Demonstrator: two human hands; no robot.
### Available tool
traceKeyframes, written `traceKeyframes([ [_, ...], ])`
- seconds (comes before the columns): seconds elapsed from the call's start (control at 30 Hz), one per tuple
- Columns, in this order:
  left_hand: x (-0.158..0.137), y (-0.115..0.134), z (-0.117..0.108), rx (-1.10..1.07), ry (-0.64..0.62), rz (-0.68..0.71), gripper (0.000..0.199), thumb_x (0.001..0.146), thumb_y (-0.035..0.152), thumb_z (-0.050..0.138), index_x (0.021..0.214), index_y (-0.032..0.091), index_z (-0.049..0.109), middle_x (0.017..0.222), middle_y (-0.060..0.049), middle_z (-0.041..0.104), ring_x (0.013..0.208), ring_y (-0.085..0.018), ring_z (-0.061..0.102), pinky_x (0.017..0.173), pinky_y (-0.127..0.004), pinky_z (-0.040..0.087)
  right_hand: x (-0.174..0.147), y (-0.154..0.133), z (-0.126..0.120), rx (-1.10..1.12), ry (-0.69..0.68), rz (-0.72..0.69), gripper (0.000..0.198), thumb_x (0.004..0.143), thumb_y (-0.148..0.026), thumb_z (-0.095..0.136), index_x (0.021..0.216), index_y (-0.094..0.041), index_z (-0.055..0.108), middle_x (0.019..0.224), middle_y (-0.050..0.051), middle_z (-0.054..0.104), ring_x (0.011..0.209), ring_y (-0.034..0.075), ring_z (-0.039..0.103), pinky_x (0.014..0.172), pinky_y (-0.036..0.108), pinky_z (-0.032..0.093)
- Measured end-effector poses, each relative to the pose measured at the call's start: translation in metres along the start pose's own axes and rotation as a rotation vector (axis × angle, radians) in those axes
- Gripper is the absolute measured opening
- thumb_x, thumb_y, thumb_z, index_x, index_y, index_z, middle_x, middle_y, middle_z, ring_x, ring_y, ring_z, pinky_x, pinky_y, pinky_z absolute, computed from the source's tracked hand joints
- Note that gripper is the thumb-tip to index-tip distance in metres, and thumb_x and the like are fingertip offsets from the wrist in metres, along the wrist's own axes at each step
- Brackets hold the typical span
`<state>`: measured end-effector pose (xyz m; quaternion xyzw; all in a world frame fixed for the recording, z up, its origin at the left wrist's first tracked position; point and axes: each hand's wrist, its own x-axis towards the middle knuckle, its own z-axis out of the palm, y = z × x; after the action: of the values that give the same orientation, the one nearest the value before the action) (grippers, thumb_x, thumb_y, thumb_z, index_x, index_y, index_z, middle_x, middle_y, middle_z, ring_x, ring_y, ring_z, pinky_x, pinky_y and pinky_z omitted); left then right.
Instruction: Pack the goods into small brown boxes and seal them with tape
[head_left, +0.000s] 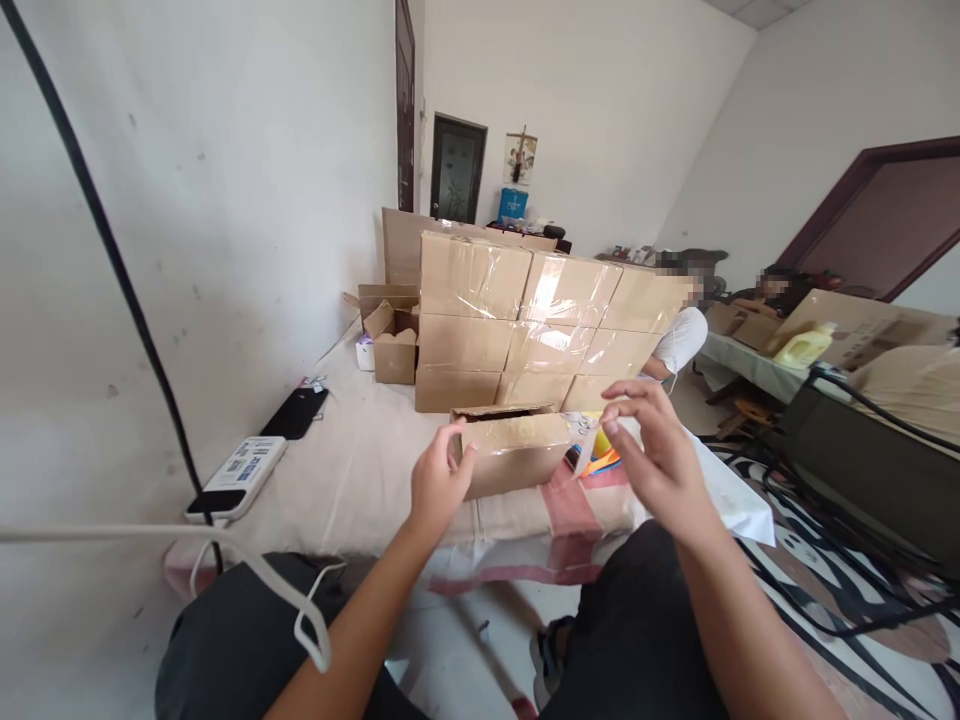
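Note:
A small cardboard box [517, 462] stands on the cloth-covered table in front of me, with a dark gap along its top. My left hand [441, 475] grips its left end, thumb on the near face and fingers behind the edge. To the right of the box, my right hand [651, 450] is raised, thumb and a fingertip nearly together. A thin, see-through strip [589, 448], which looks like clear tape, hangs at those fingertips. Orange-handled scissors [602, 462] and something yellow lie behind it, partly hidden.
Taped cardboard boxes [469, 345] form a stacked wall behind the small box. Open cartons [395, 355] stand at its left. A black phone [296, 412] and a white power bank [244, 475] lie by the wall. A white cable [247, 550] crosses the lower left. Other people sit at right.

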<state>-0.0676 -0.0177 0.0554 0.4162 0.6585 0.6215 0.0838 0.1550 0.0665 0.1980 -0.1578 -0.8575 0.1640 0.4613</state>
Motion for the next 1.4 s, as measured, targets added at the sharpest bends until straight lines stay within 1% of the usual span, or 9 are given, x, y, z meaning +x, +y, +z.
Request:
traceKeyframes([
  [0.1, 0.02, -0.013, -0.005, 0.142, -0.006, 0.047, 0.054, 0.091, 0.041, 0.058, 0.142, 0.028, 0.047, 0.152, -0.01, 0.052, 0.087, -0.018, 0.064, 0.08, -0.033, 0.05, 0.038, 0.005, -0.009, 0.088, -0.188, 0.05, 0.02, 0.095, -0.041, 0.06, 0.084, -0.025, 0.064, 0.115, 0.009, 0.059, 0.118, 0.028, 0.056, 0.102, 0.047, 0.046],
  [0.2, 0.032, -0.017, -0.005, 0.217, -0.106, 0.052, 0.061, 0.094, 0.039, 0.054, 0.152, 0.029, 0.039, 0.147, -0.009, 0.058, 0.094, -0.021, 0.066, 0.085, -0.036, 0.05, 0.066, 0.032, 0.009, 0.166, -0.397, 0.135, 0.023, 0.092, -0.042, 0.061, 0.079, -0.023, 0.065, 0.116, 0.008, 0.061, 0.109, 0.025, 0.06, 0.094, 0.043, 0.05],
  [0.37, 0.037, -0.015, -0.008, 0.456, -0.237, 0.053, 0.035, 0.095, 0.04, 0.05, 0.125, 0.036, 0.069, 0.134, -0.002, 0.068, 0.088, -0.023, 0.069, 0.081, -0.037, 0.052, 0.074, 0.096, 0.083, 0.123, -0.583, 0.231, 0.016, 0.087, -0.032, 0.056, 0.078, -0.02, 0.065, 0.106, 0.006, 0.063, 0.096, 0.021, 0.06, 0.088, 0.037, 0.051],
  [0.57, 0.03, -0.014, -0.012, 0.629, -0.298, 0.086, 0.038, 0.097, 0.048, 0.044, 0.125, 0.038, 0.068, 0.149, 0.003, 0.056, 0.104, -0.029, 0.07, 0.079, -0.04, 0.051, 0.064, 0.137, 0.14, 0.019, -0.612, 0.241, 0.013, 0.089, -0.023, 0.048, 0.082, -0.018, 0.058, 0.102, 0.007, 0.058, 0.104, 0.021, 0.056, 0.103, 0.038, 0.042],
  [0.77, 0.026, -0.003, -0.007, 0.707, -0.302, 0.093, 0.045, 0.099, 0.048, 0.04, 0.135, 0.03, 0.062, 0.147, -0.004, 0.058, 0.108, -0.031, 0.066, 0.082, -0.042, 0.049, 0.063, 0.129, 0.145, -0.07, -0.682, 0.349, 0.007, 0.086, -0.023, 0.053, 0.083, -0.019, 0.058, 0.111, 0.008, 0.057, 0.105, 0.024, 0.055, 0.105, 0.046, 0.039],
  [0.93, 0.007, 0.001, 0.014, 0.845, -0.159, 0.337, 0.057, 0.093, 0.057, 0.052, 0.142, 0.028, 0.057, 0.134, -0.013, 0.065, 0.116, -0.038, 0.054, 0.096, -0.051, 0.038, 0.059, 0.131, 0.149, -0.103, -0.691, 0.309, 0.008, 0.087, -0.024, 0.054, 0.086, -0.019, 0.06, 0.113, 0.007, 0.058, 0.107, 0.025, 0.056, 0.107, 0.048, 0.037],
  [1.1, -0.002, -0.012, 0.025, 0.796, -0.252, 0.489, 0.046, 0.098, 0.038, 0.048, 0.143, 0.029, 0.056, 0.145, -0.008, 0.06, 0.128, -0.037, 0.046, 0.1, -0.055, 0.03, 0.055, 0.135, 0.152, -0.127, -0.674, 0.258, 0.015, 0.094, -0.03, 0.053, 0.094, -0.018, 0.062, 0.129, 0.012, 0.052, 0.124, 0.026, 0.051, 0.11, 0.046, 0.035],
  [1.27, 0.003, -0.016, 0.022, 0.818, -0.206, 0.542, 0.041, 0.098, 0.031, 0.049, 0.137, 0.028, 0.06, 0.138, -0.007, 0.066, 0.125, -0.035, 0.051, 0.1, -0.056, 0.027, 0.053, 0.123, 0.155, -0.413, -0.519, 0.428, 0.034, 0.09, -0.045, 0.061, 0.115, -0.02, 0.062, 0.15, 0.015, 0.04, 0.135, 0.037, 0.042, 0.11, 0.059, 0.031],
  [1.4, 0.003, -0.019, 0.024, 0.83, -0.142, 0.633, 0.037, 0.098, 0.031, 0.051, 0.133, 0.027, 0.062, 0.134, -0.005, 0.068, 0.123, -0.035, 0.055, 0.103, -0.056, 0.025, 0.058, 0.156, 0.124, -0.557, -0.361, 0.618, 0.063, 0.086, -0.056, 0.064, 0.136, -0.019, 0.052, 0.149, 0.019, 0.044, 0.136, 0.04, 0.041, 0.11, 0.061, 0.029],
])
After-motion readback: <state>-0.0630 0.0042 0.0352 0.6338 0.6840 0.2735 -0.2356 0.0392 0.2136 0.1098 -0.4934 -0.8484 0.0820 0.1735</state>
